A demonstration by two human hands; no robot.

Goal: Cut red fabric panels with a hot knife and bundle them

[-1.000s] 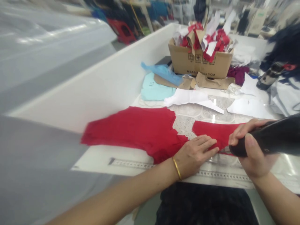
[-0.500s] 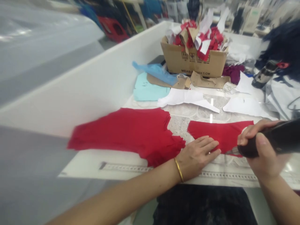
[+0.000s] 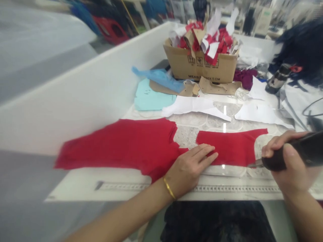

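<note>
Rightward shift of the right hand (image 3: pixel 285 158) along the lower edge of the smaller red knit piece (image 3: pixel 227 148), with that piece's curved right end now uncovered; the whole table also further left in the head view than in the earlier frames. Left hand (image 3: pixel 188 171) open and flat, fingers spread, fingertips pressing on the smaller piece, heel of the hand near the ragged edge of the larger red knit piece (image 3: pixel 118 148). Gold bangle (image 3: pixel 169 188) around the left wrist. Right fingers closed tight around a glossy black-handled cutter (image 3: pixel 276 164), its thin metal blade (image 3: pixel 255 164) just at the fabric's lower edge. Under both pieces, a mottled grey-white sheet (image 3: pixel 186 136) on a white table (image 3: pixel 75 181), with a ruler strip (image 3: pixel 227 189) along the near side. Farther off, white paper patterns (image 3: pixel 194 106), perforated brown card (image 3: pixel 217 88), pale blue fabric (image 3: pixel 148 99), and a cardboard box (image 3: pixel 199 67) stuffed with red and white scraps.
</note>
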